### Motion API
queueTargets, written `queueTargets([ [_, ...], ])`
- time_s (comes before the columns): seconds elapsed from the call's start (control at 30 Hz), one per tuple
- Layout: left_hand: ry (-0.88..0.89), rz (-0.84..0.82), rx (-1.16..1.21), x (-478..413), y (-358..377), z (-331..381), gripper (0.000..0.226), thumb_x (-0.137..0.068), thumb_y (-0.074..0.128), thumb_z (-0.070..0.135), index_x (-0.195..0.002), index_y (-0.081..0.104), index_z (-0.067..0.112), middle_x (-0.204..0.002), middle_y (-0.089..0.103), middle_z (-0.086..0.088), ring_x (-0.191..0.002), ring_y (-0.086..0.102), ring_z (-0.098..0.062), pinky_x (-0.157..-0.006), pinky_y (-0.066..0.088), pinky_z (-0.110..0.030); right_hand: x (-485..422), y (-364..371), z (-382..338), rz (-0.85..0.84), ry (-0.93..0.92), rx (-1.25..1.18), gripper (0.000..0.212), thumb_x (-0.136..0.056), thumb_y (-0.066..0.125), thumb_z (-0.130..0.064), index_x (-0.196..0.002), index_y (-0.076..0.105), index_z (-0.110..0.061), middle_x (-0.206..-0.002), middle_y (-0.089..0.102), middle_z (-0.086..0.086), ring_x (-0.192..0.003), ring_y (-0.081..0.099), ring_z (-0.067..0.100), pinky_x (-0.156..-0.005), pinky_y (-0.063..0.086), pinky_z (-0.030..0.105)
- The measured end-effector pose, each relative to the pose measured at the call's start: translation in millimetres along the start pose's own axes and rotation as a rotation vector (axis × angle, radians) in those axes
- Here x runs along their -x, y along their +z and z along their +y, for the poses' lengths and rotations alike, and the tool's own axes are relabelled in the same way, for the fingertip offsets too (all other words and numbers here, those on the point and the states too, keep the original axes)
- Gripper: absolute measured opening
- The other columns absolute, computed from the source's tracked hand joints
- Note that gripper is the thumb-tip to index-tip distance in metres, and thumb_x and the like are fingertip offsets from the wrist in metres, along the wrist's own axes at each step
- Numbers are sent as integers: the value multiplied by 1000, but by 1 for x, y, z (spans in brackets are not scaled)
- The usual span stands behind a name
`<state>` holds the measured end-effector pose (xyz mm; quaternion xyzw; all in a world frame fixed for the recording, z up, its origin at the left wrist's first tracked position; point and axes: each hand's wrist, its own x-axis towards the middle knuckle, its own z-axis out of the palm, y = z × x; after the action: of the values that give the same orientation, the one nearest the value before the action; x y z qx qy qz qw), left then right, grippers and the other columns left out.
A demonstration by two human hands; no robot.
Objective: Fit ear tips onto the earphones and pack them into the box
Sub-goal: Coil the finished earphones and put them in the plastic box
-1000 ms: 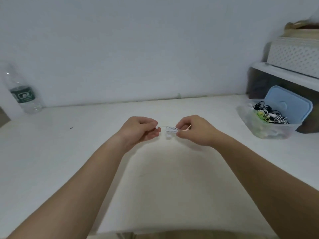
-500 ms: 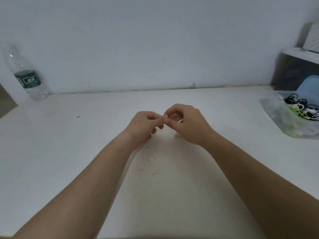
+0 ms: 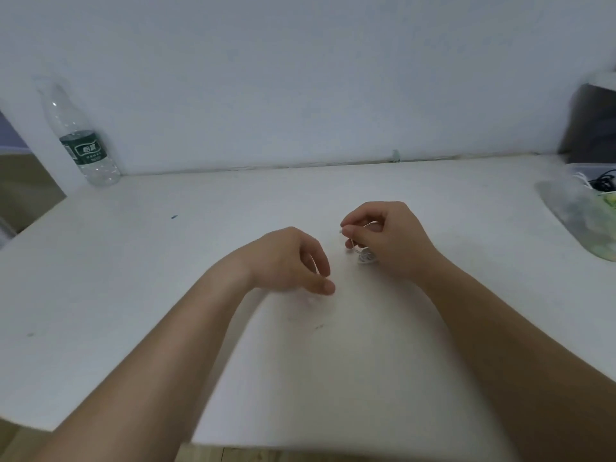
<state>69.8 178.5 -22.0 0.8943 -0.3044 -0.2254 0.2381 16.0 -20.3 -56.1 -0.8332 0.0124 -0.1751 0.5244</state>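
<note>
1. The right hand (image 3: pixel 388 241) is just above the white table (image 3: pixel 166 278). Its thumb and first finger are bent in tight and pinch the white earphones (image 3: pixel 366 255). A little bunch of white wire hangs out under the fingers.
2. The left hand (image 3: pixel 290 261) is low, close to the table. It is near the right hand but not touching it. Its fingers are loose and a little bent, with a gap between the thumb and first finger. I can see nothing in it.
3. I think this is the ear tip step. The left hand looks ready to pick up a tip from the table. There is a faint pale spot right under its fingertips, but it is too small and blurry to say what it is.
4. The next move needs a soft, careful pinch, because a tip is tiny and can roll or slip away. Then the tip has to be pushed straight onto the bud that the right hand holds.
5. The clear box (image 3: pixel 580 221) sits well away at the right edge of the table, with other wires in it. Packing is not yet done for this pair.
6. A water bottle (image 3: pixel 83 141) stands far off at the back left, by the wall
</note>
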Motion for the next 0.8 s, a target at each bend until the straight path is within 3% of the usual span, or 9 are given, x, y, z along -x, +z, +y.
queueTargets([
  [0.17,-8,26,-28,2,7,-1,17,-74,85,36,-87,74,32,-78,71,15,-62,60,6,-57,44,-14,4,-1,3,0,1,-5,8,-88,72,-8,-83,74,-14,-76,75,4,-72,74,16,-73,58,31],
  [0.5,-12,5,105,0,1,3,11,-78,79,13,-84,77,21,-65,68,6,-54,55,-8,-54,42,-19,8,-6,3,-14,41,-73,11,-88,72,-6,-88,75,-16,-74,76,-1,-74,73,10,-71,51,17],
  [0.6,-29,48,330,-5,-3,2,12,-80,77,7,-91,76,12,-73,74,-5,-63,67,-14,-63,53,-25,8,-7,2,-17,55,-90,15,-87,72,-3,-93,75,-17,-74,76,-5,-78,72,5,-72,50,15],
  [0.7,-40,111,642,-17,-6,1,14,-83,74,-2,-95,71,4,-78,73,-8,-81,76,-23,-76,61,-29,7,-7,3,8,51,-139,15,-86,73,-2,-94,76,-14,-81,78,2,-84,75,10,-77,54,19],
  [0.8,11,200,862,-28,-2,3,19,-83,73,-7,-97,68,4,-81,73,-9,-85,76,-24,-75,59,-26,7,-7,3,48,50,-192,17,-84,75,0,-94,75,-14,-85,77,6,-88,75,16,-82,56,26],
])
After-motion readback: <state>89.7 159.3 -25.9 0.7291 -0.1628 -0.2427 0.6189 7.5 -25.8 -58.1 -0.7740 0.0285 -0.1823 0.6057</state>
